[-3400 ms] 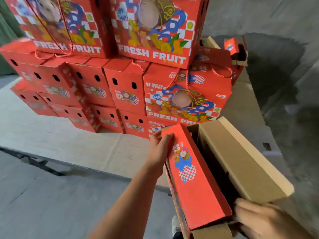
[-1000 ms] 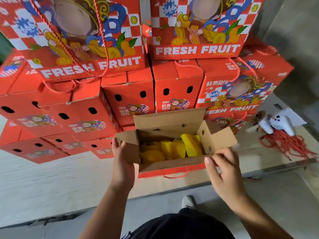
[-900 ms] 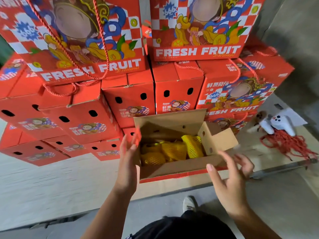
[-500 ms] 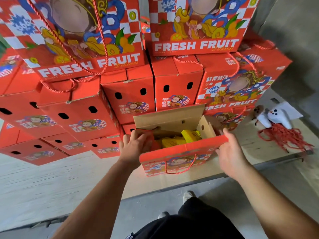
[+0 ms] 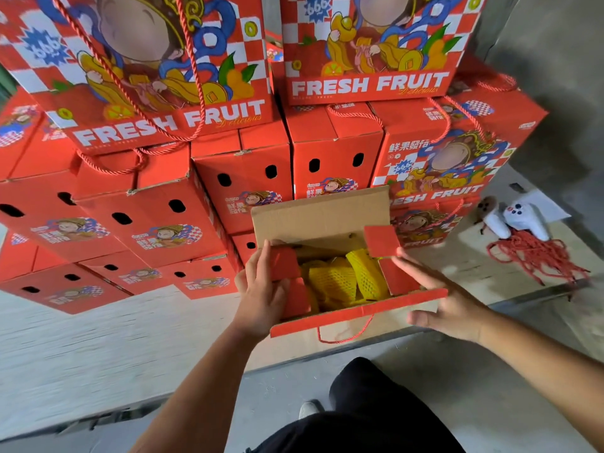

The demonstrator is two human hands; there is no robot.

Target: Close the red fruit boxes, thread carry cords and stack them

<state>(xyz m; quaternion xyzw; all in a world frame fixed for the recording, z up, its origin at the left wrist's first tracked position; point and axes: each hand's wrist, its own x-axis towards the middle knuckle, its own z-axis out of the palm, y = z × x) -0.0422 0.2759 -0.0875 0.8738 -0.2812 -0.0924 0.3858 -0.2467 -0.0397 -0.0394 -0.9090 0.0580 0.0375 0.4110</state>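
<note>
- a person stood at a low platform (image 5: 98, 338) with an open box (image 5: 356, 310) at its edge, in front of a stack (image 5: 248, 178) of closed red boxes, several already carrying cords.
- the left hand (image 5: 261, 289) held the left end flap (image 5: 286, 264), fingers curled over its top, apparently to fold it inward over the fruit (image 5: 336, 282) in yellow mesh.
- the right hand (image 5: 447, 305) lay open, fingers straight, against the right end flap (image 5: 397, 279), seemingly pushing it in to match.
- the back flap (image 5: 320, 217) stood upright and the front flap (image 5: 359, 310) hung forward, leaving room for the end flaps to go down first.
- a cord (image 5: 346, 336) looped from the front flap, so threading looked partly done.
- spare cords (image 5: 536, 256) lay in a heap well to the right, beside a white controller (image 5: 523, 219), within reach for later boxes.
</note>
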